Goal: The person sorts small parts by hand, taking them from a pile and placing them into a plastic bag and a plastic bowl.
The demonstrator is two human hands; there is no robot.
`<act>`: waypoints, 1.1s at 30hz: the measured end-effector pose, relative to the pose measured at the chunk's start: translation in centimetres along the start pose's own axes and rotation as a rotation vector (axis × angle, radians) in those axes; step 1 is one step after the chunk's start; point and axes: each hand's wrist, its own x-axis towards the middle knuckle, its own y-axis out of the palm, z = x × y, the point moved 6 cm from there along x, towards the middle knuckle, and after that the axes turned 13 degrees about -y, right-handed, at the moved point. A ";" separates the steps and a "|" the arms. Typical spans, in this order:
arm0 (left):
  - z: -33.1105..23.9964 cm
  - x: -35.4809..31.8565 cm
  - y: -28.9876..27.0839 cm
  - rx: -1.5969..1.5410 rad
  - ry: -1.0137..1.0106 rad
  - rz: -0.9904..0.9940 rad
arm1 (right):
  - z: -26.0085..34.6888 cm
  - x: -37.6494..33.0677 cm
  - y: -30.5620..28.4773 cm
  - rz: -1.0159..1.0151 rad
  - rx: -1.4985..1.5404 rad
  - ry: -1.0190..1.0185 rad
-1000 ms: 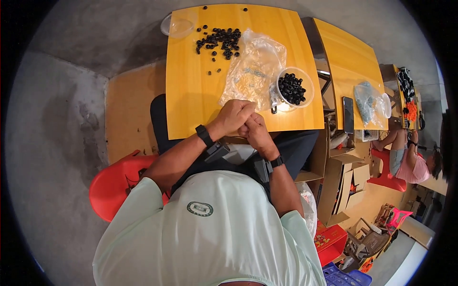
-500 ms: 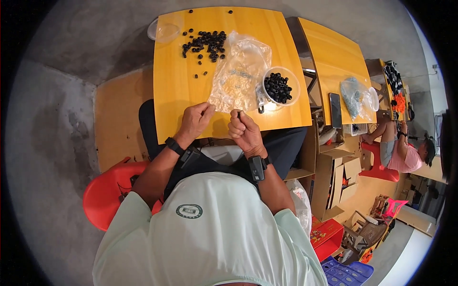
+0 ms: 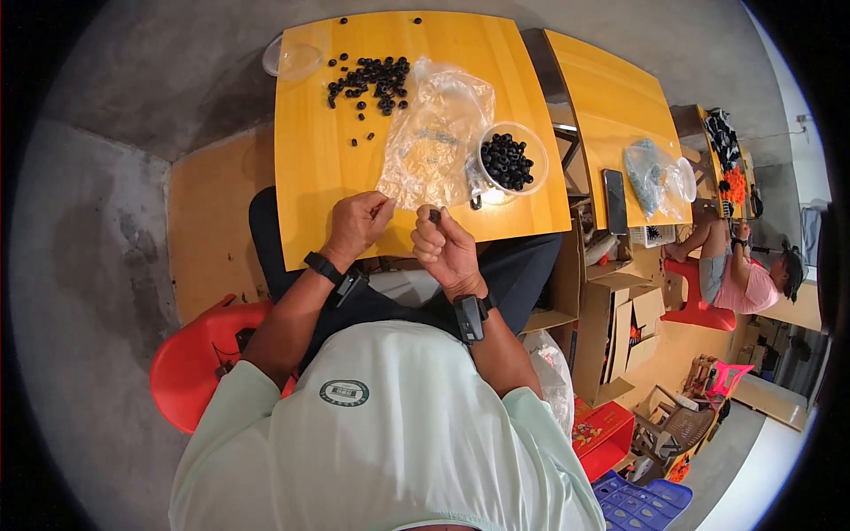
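Note:
At the near edge of the yellow table [image 3: 310, 159], my right hand [image 3: 444, 250] is closed, with a small black piece [image 3: 434, 215] pinched between thumb and forefinger. My left hand [image 3: 356, 227] sits beside it with thumb and fingers pressed together; anything in that pinch is too small or hidden to make out. A crumpled clear plastic bag [image 3: 438, 133] lies flat just beyond both hands. To its right stands a clear round tub [image 3: 541, 168] holding many black bead-like parts [image 3: 506, 161]. More loose black parts [image 3: 381, 78] are scattered at the far left of the bag.
A clear lid [image 3: 299, 60] lies at the table's far left corner. On the second table are a phone [image 3: 614, 202] and a bag of grey-blue parts [image 3: 651, 177]. Cardboard boxes [image 3: 611, 341] stand at right; a red chair [image 3: 199, 372] is at left. Another person [image 3: 748, 283] sits far right.
The whole view has shifted slightly. My right hand has turned a little, and the black piece in it sits at a different angle. My left hand stays pinched in nearly the same place.

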 end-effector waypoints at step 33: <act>-0.2 0.3 0.6 0.025 0.073 -0.077 | 27.9 -28.6 -14.6 -0.997 -0.665 -0.644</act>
